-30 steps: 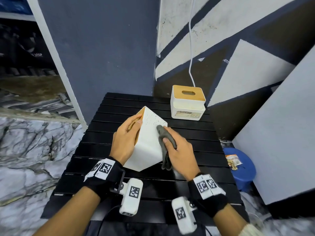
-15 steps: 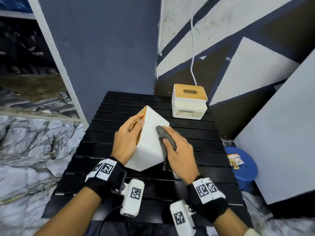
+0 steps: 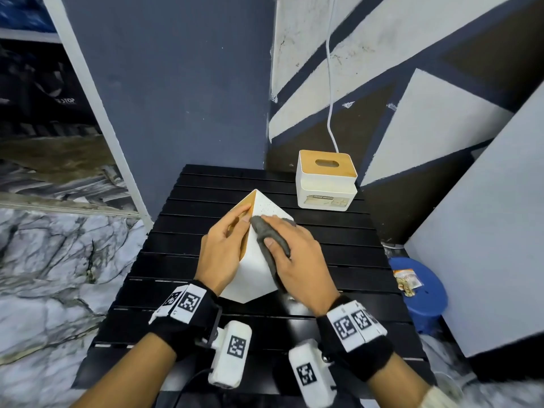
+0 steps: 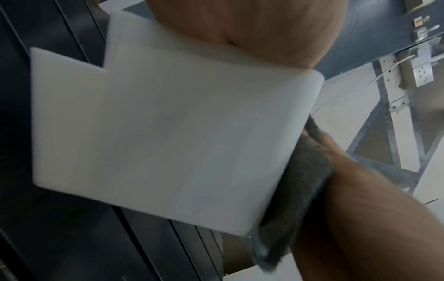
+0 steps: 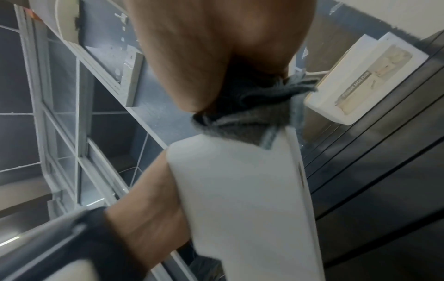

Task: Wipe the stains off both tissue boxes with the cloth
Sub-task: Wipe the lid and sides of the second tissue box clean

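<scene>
Two tissue boxes sit on the black slatted table (image 3: 338, 248). The near box (image 3: 256, 269) is tipped up on a corner, its wooden lid mostly hidden behind the left hand (image 3: 223, 254), whose fingers curl round that lid side and grip it. The right hand (image 3: 294, 260) presses a grey cloth (image 3: 269, 241) flat against the speckled white face; its fingertips are hidden by the cloth. The far box (image 3: 326, 181) stands upright at the far right corner. Both wrist views are blurred.
</scene>
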Demonstrator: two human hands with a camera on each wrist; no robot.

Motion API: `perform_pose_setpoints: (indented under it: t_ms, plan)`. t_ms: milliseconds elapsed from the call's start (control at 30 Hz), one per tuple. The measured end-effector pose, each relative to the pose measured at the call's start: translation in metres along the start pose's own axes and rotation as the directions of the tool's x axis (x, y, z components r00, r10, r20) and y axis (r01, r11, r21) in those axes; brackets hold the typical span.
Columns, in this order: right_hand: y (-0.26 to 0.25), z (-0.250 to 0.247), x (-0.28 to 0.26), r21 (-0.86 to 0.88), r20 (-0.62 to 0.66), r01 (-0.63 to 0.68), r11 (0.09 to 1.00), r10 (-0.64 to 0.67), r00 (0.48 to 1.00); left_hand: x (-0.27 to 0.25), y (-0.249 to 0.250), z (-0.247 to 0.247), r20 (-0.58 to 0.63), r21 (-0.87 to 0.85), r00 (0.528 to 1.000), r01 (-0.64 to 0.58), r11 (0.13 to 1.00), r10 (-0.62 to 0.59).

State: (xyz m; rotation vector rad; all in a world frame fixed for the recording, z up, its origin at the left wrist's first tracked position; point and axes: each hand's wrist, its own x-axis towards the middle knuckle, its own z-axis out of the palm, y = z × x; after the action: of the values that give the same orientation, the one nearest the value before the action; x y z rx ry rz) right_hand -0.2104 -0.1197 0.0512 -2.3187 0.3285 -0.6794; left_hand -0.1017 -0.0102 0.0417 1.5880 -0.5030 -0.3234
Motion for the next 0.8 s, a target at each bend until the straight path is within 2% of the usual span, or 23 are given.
perform_pose_setpoints:
  t_ms: [133,267,367,467,567,667,800]
  plan:
    - [0.014,0.002,0.023,-0.013,-0.018,-0.054,0.998,0.054,0.998,-0.001,-0.001,0.003,0.013,0.018,1.000,-0.003,1.000,0.003]
    - [0.015,-0.001,0.011,0.021,-0.036,-0.098,0.995,0.099,0.994,-0.002,0.000,0.004,0.022,0.040,1.000,-0.015,0.999,0.014]
    - [0.005,0.000,0.000,0.025,-0.034,-0.061,0.998,0.062,0.998,-0.003,0.001,0.002,0.027,0.064,0.999,-0.022,0.998,0.020]
    - [0.007,0.002,0.011,0.000,-0.019,-0.042,0.999,0.042,0.999,-0.002,0.001,0.001,0.042,0.069,0.999,-0.027,0.997,0.024]
    - [0.022,0.001,0.027,-0.010,-0.002,-0.090,0.996,0.090,0.996,-0.001,0.002,0.002,0.032,0.063,0.999,-0.014,0.998,0.012]
    - [0.027,-0.001,0.019,-0.032,-0.003,-0.120,0.992,0.120,0.993,-0.003,0.003,0.001,0.011,0.034,1.000,-0.005,0.999,0.005]
    - [0.016,-0.001,0.000,-0.011,-0.008,-0.046,0.999,0.046,0.999,-0.001,0.000,-0.004,0.014,-0.019,1.000,0.020,1.000,-0.019]
